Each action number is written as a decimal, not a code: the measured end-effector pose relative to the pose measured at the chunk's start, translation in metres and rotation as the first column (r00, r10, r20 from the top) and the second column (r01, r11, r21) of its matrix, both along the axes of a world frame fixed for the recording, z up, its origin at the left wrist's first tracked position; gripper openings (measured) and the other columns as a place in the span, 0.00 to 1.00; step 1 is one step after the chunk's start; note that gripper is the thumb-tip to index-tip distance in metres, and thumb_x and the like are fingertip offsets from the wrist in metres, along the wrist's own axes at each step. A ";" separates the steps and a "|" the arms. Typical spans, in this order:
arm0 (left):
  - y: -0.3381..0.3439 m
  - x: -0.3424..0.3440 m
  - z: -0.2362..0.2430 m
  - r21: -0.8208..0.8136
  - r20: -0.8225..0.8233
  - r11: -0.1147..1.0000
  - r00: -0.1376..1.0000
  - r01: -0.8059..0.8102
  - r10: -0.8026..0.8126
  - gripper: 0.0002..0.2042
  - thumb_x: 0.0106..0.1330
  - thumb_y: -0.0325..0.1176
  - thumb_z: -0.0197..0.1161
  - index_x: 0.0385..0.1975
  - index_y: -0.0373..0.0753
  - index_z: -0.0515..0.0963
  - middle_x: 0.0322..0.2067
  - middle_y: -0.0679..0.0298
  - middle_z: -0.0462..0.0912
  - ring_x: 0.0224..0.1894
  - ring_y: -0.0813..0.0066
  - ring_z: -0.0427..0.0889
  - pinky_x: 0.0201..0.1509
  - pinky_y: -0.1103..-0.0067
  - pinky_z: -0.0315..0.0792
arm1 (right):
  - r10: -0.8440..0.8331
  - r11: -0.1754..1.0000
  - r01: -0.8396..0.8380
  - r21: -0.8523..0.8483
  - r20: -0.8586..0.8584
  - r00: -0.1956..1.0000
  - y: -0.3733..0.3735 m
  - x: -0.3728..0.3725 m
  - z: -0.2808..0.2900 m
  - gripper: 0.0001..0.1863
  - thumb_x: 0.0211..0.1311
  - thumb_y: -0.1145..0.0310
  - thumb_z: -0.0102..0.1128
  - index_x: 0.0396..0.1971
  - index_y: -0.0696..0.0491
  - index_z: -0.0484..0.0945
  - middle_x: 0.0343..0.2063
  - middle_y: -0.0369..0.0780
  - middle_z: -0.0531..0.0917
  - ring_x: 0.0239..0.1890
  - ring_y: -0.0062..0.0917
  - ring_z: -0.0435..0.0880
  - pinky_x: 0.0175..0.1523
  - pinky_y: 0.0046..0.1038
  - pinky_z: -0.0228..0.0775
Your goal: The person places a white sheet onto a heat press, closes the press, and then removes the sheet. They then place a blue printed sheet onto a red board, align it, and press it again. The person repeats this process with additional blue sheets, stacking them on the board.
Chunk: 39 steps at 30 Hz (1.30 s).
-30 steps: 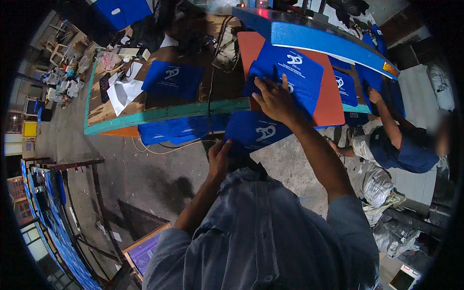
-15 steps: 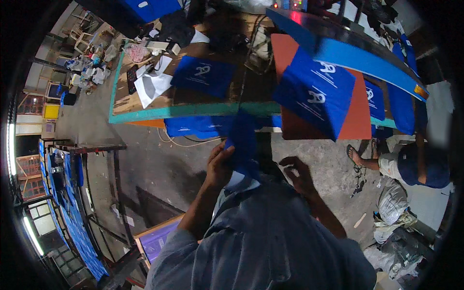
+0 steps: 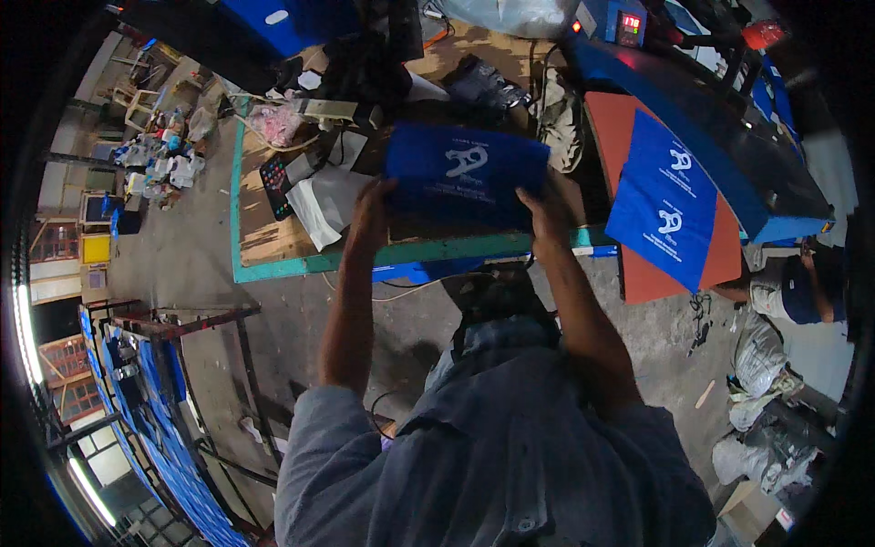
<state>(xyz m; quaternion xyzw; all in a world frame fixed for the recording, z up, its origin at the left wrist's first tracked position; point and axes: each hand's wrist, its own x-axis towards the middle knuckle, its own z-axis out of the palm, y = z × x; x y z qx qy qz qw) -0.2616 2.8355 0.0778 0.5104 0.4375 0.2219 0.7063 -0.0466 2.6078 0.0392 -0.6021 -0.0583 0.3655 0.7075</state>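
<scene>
A blue cloth piece [image 3: 465,171] with a white printed emblem and lettering is spread out over the worktable. My left hand [image 3: 372,208] pinches its lower left corner. At the lower right corner, my right hand [image 3: 540,211] grips the cloth with the thumb on top. Whether the cloth touches the tabletop or hangs just above it, I cannot tell. To the right, another blue printed cloth [image 3: 668,196] lies askew on the orange-red pad [image 3: 638,284] of a heat press. The press's blue upper plate [image 3: 702,137] is swung aside behind the pad.
On the worktable's left [image 3: 301,266] lie white paper sheets [image 3: 321,208], a dark calculator-like device [image 3: 273,187] and a pink bundle [image 3: 273,125]. A lit control box [image 3: 629,25] stands at the back right. Another person [image 3: 797,284] is at the right, near plastic-wrapped bundles [image 3: 761,365]. A rack [image 3: 150,410] stands left.
The blue cloth, earlier upright in my left hand near my body, is now spread over the table. My right hand, earlier free, has taken its other corner. The view has shifted.
</scene>
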 end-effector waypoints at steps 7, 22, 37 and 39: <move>0.077 0.012 -0.067 0.257 -0.278 0.949 0.954 0.185 -0.110 0.19 0.65 0.35 0.68 0.53 0.30 0.81 0.36 0.57 0.89 0.35 0.70 0.86 0.33 0.70 0.80 | 0.493 0.718 0.026 -0.696 0.534 0.687 0.049 0.011 -0.014 0.22 0.56 0.52 0.72 0.38 0.59 0.86 0.33 0.51 0.85 0.38 0.42 0.85 0.46 0.41 0.74; 0.081 0.016 -0.096 0.643 -0.413 0.678 0.907 0.356 -0.084 0.25 0.65 0.31 0.66 0.63 0.37 0.75 0.60 0.55 0.81 0.59 0.65 0.81 0.64 0.71 0.72 | 0.164 0.926 0.152 -0.345 0.732 0.661 0.011 -0.025 0.003 0.21 0.59 0.58 0.74 0.44 0.55 0.79 0.34 0.43 0.85 0.38 0.35 0.86 0.44 0.36 0.77; -0.221 0.205 -0.004 0.348 -0.341 0.689 0.771 0.635 -0.538 0.17 0.67 0.49 0.68 0.34 0.38 0.84 0.26 0.61 0.85 0.28 0.70 0.85 0.38 0.70 0.79 | -0.349 0.873 0.489 0.007 0.708 0.613 -0.340 0.165 0.041 0.25 0.70 0.65 0.65 0.61 0.62 0.73 0.55 0.49 0.82 0.57 0.35 0.81 0.59 0.35 0.77; -0.247 0.218 -0.011 0.466 -0.313 0.678 0.822 0.569 -0.475 0.18 0.68 0.49 0.68 0.33 0.38 0.84 0.24 0.60 0.85 0.25 0.70 0.84 0.35 0.70 0.79 | -0.305 0.844 0.527 -0.097 0.723 0.620 -0.334 0.176 0.049 0.26 0.70 0.60 0.65 0.59 0.63 0.74 0.53 0.48 0.82 0.55 0.31 0.81 0.59 0.31 0.73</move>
